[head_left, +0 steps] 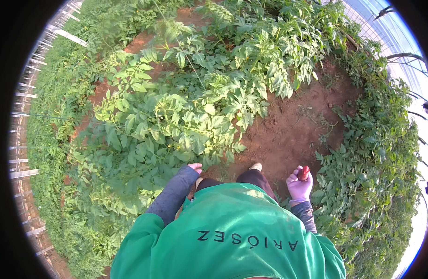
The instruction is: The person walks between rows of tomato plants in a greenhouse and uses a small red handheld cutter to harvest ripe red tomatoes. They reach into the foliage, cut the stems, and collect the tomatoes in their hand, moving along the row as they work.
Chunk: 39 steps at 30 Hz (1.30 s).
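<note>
My right hand (pixel 299 187) is out to the right of my body, low over the reddish soil path. Its fingers are closed around a small, glossy, oblong red thing (pixel 303 173) whose kind I cannot make out. A pale lilac glove seems to cover this hand up to the wrist. On the left, my left hand (pixel 195 167) shows only in part past a dark grey sleeve (pixel 174 194). It is next to the leaves of a green tomato-like plant (pixel 176 132), and its fingers are too hidden to read.
A bare strip of reddish soil (pixel 293 123) runs ahead between leafy rows. Dense foliage (pixel 363 181) borders my right side. Thin strings (pixel 190 65) rise from the plants. White posts (pixel 25 173) line the far left, and plastic sheeting on a frame (pixel 409 79) stands at the right.
</note>
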Tool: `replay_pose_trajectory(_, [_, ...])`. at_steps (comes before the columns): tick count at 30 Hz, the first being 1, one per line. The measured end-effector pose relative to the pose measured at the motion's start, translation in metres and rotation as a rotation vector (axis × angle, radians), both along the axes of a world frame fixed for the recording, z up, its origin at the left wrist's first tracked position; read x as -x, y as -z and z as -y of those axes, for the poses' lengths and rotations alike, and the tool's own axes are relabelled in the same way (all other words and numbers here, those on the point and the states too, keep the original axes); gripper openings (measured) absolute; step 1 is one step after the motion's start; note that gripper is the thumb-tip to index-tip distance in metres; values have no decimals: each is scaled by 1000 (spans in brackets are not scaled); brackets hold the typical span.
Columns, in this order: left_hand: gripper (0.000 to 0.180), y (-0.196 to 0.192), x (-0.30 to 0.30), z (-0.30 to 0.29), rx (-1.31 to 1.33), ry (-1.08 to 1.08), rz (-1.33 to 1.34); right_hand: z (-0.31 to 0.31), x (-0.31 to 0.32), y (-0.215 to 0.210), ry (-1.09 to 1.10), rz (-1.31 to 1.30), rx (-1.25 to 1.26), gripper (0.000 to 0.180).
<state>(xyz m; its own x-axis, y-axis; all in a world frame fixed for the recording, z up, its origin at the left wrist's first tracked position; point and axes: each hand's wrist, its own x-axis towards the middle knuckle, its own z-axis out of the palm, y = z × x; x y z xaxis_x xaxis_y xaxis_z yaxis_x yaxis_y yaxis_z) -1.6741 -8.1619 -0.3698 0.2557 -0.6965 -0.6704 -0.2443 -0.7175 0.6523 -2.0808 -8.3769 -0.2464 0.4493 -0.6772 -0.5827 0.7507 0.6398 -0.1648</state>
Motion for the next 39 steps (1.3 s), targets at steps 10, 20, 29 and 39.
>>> replay_pose_trajectory(10, [29, -21, -8, 177, 178, -524, -92, 81, 90, -10, 106, -136, 0, 30])
replay_pose_trajectory(20, [65, 36, -122, 312, -167, 145, 560, 111, 19, -31, -252, -313, -41, 31])
replay_pose_trajectory(29, [38, 45, -118, 285, -423, 510, 475, 163, -101, -55, -279, -376, -38, 33])
replay_pose_trajectory(39, [59, 36, -100, 284, -380, 18, 138, 202, -194, -50, -519, -308, -37, 31])
